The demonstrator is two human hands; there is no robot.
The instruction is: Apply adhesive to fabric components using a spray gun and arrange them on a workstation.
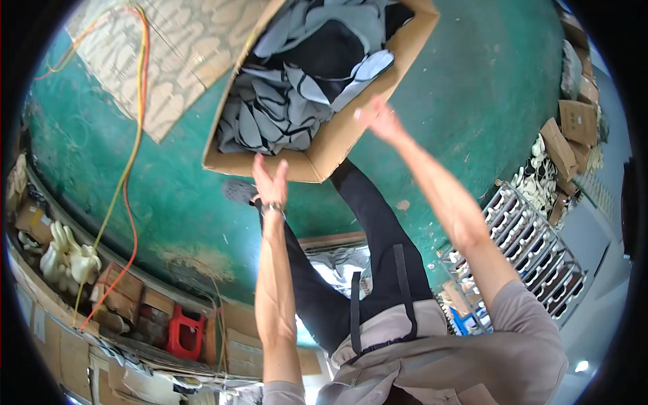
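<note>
A cardboard box (pixel 297 167) with its top uncovered sits in front of me on the floor. It is filled with grey, rounded, flat pieces with black edges (pixel 270 111); they look like cut shoe parts, and a large black hollow shows among them. My left hand (pixel 270 181), with a band at the wrist, is at the box's near wall, thumb and fingers apart, nothing in it. Beside the right wall of the box is my right hand (pixel 381 121), slightly blurred, its fingers apart and nothing seen in them. Whether either hand touches the cardboard is hard to tell.
A flat cardboard sheet (pixel 172 81) marked with shapes lies at the far left, crossed by yellow and orange hoses (pixel 142 88). White foot forms (pixel 69 260) and a red stool (pixel 185 332) stand left. A metal rack (pixel 526 246) and cardboard boxes (pixel 577 123) are right.
</note>
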